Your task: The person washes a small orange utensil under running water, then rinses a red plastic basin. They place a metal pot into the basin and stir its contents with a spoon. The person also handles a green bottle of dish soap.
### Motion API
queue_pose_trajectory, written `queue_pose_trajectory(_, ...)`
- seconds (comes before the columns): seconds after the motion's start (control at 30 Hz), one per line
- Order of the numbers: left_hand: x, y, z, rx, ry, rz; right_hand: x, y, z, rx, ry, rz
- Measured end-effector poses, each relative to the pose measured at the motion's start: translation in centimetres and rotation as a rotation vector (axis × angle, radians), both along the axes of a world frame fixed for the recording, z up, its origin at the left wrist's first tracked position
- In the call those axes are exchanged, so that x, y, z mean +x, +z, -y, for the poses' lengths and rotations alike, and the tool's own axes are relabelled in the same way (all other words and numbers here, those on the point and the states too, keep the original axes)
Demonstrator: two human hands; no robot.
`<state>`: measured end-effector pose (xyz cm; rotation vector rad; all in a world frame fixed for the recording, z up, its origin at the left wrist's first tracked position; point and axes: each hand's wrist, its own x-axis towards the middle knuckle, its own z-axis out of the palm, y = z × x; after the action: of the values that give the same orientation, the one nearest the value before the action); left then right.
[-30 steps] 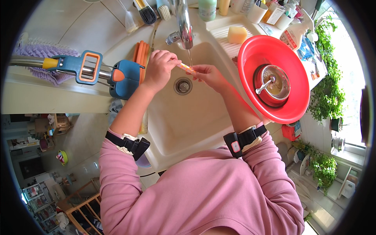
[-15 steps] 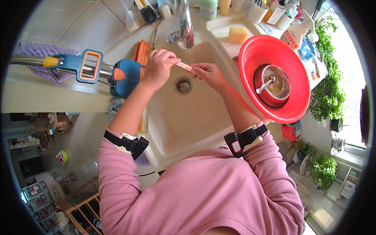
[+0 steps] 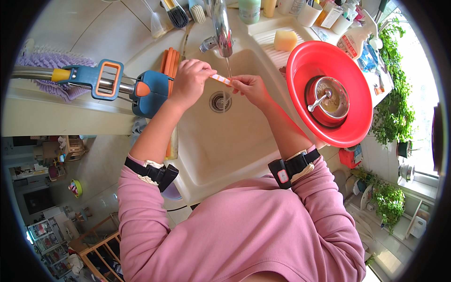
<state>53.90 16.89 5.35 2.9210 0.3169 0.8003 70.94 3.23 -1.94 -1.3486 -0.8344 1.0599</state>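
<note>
A slim white strip with orange-pink marks (image 3: pixel 221 79) spans the gap between my two hands, just in front of the running tap (image 3: pixel 222 37). Its left end is pinched in the fingers of my left hand (image 3: pixel 190 83). The thumb and fingers of my right hand (image 3: pixel 252 88) close on its other end, beside the thin stream of water. What kind of thing the strip is, I cannot make out, since my fingers cover both ends. Both hands are over the beige sink (image 3: pixel 230 150), whose metal drain (image 3: pixel 217 101) lies below the strip.
Right of the sink, a red basin (image 3: pixel 297 68) holds a metal bowl with a spoon (image 3: pixel 318 102). A yellow sponge (image 3: pixel 285 41) sits on the ridged ledge, near several bottles. At left are a blue mop head clamp (image 3: pixel 149 94) and orange rods (image 3: pixel 169 63).
The strip has turned slightly and shows more white. A pale streak of water now crosses the drain. My hands have hardly moved.
</note>
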Motion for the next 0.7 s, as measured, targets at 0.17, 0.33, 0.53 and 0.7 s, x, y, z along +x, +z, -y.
queue_pose_trajectory(0.17, 0.1, -0.2, 0.1, 0.003, 0.002, 0.003, 0.2, 0.0, 0.2, 0.003, 0.023, -0.027)
queue_pose_trajectory(0.33, 0.2, -0.3, -0.1, 0.013, -0.006, -0.036, 0.6, -0.7, 0.9, 0.004, 0.133, -0.142)
queue_pose_trajectory(0.53, 0.7, -1.1, 0.3, -0.002, -0.006, -0.055, 0.7, -0.2, 1.0, -0.184, 0.037, 0.081)
queue_pose_trajectory(0.7, 1.4, -1.8, 0.2, -0.038, 0.016, -0.121, -0.4, -0.7, 1.2, -0.148, -0.085, 0.233)
